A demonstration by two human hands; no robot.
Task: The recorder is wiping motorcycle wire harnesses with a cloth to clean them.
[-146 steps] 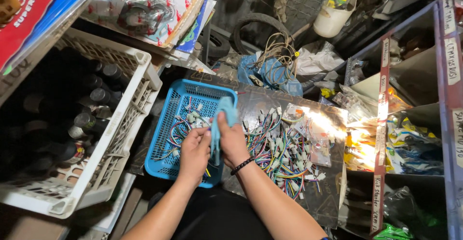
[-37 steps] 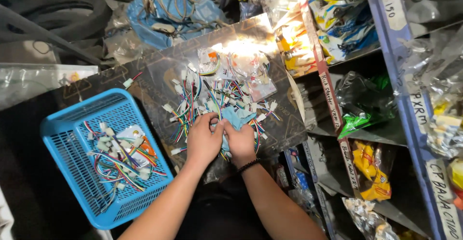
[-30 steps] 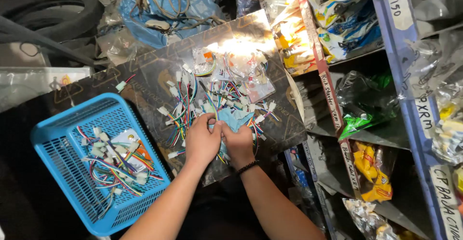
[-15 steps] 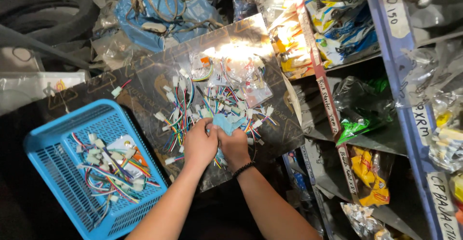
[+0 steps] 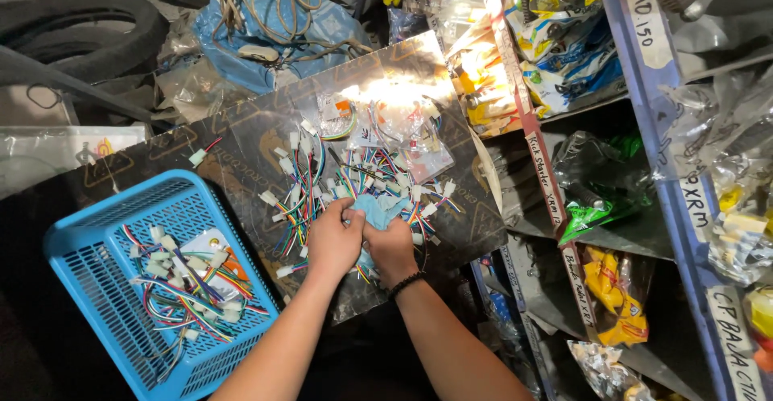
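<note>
Head view, looking straight down onto a dark board (image 5: pixel 266 135) used as a work surface. At the board's near edge, left hand (image 5: pixel 334 236) and right hand (image 5: pixel 392 248) pressed close together, both curled tight around a light blue cloth (image 5: pixel 378 210) bunched between them. Black band on the right wrist. Just beyond the hands, towards the board's middle, a loose heap of multicoloured wire harnesses (image 5: pixel 354 175) with white plastic connectors, some in clear bags. Left of the board, touching its corner, a blue mesh basket (image 5: pixel 97 288) holding more harnesses. Beyond the board's far edge, a blue plastic bag (image 5: pixel 266 31) with tangled beige cord on top. Right of the board, blue shelving (image 5: pixel 644 87) crammed with packets in clear wrap.

Judging from the grip: best done with the cloth kept bunched firmly in both palms, wiping in short strokes, fingers clear of loose wires so none get dragged off the board's edge.
</note>
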